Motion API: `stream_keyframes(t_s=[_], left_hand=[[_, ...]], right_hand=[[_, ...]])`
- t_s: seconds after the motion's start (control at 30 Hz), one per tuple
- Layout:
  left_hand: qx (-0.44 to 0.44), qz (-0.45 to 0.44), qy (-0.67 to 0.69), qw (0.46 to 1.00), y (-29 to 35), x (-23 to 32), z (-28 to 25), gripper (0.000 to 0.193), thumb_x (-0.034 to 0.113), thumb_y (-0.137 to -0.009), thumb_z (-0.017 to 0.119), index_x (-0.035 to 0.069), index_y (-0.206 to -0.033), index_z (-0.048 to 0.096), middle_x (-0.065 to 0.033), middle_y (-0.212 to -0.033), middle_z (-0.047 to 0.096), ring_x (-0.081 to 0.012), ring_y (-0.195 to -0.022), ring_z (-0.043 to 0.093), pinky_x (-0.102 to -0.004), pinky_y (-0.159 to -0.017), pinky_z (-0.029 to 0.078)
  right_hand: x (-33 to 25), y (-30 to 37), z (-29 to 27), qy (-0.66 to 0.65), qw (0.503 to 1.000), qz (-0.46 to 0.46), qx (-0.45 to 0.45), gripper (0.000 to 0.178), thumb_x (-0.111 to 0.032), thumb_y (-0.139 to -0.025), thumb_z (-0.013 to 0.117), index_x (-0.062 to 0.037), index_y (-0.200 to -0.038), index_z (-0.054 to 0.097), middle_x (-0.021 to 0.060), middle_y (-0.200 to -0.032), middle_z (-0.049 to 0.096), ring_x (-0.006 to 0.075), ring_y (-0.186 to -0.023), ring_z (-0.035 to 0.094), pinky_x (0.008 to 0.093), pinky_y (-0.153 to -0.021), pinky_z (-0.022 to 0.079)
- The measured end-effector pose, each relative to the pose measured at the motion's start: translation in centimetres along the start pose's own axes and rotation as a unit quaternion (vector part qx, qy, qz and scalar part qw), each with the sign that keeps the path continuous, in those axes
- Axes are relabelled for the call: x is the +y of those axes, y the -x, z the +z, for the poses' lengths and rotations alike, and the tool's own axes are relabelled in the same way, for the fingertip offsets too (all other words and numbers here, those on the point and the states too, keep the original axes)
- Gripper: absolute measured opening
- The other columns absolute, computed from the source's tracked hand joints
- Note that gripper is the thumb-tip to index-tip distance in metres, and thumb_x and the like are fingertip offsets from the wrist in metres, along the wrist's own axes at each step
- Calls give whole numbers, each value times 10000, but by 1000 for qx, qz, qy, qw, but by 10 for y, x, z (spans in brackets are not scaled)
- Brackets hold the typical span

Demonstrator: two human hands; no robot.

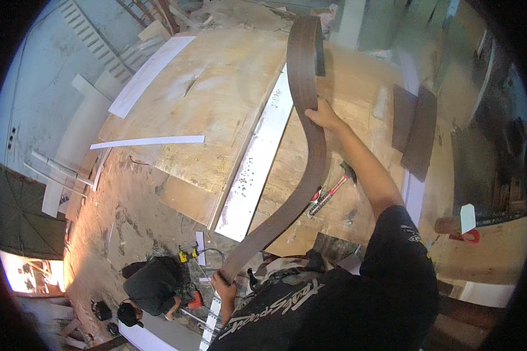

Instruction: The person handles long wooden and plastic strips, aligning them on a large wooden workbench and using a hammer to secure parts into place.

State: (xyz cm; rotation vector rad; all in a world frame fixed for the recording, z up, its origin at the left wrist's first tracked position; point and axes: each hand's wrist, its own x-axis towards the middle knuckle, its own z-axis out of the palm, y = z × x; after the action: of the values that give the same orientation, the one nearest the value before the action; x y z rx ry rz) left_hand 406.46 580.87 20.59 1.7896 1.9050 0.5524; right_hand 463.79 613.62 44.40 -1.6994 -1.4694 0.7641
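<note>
Both my hands grip a long, dark brown, wood-grained strip that bends in an S-curve above the plywood work surface. My left hand is closed around its near end, low in the view. Farther up, my right hand clasps the strip's edge where it curves, with the arm stretched out. The far end curls over on itself at the top. Beneath the strip lies a long white board with dark specks. A claw hammer with a red and black handle rests on the plywood right of the strip.
Dark brown panels lie along the right side. White strips rest at the table's left. Below left, a co-worker in dark clothes crouches on the floor near a red tool and a yellow tool. A ladder leans at the wall.
</note>
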Motion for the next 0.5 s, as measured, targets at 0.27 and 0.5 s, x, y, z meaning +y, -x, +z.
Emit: stream_keyframes(t_s=[0.27,0.5], left_hand=[[66,-79,-117,988,67,-40,-49,672,19,-623,633,11,-1262,428,-297,-1248,438,-511,-1206,399,-545,-1045,314],[95,-132,-132,978,106,-58,-29,696,22,-606,651,13,-1264,424,-287,-1227,442,-507,-1187,413,-532,-1008,360]], right_hand=[[75,37,41,-419,878,155,170,652,-280,-844,692,37,-1353,439,179,-1284,570,270,-1161,553,369,-985,445],[43,59,63,-578,752,240,207,630,-486,-906,632,-17,-1308,509,113,-1221,606,262,-1165,548,444,-1036,398]])
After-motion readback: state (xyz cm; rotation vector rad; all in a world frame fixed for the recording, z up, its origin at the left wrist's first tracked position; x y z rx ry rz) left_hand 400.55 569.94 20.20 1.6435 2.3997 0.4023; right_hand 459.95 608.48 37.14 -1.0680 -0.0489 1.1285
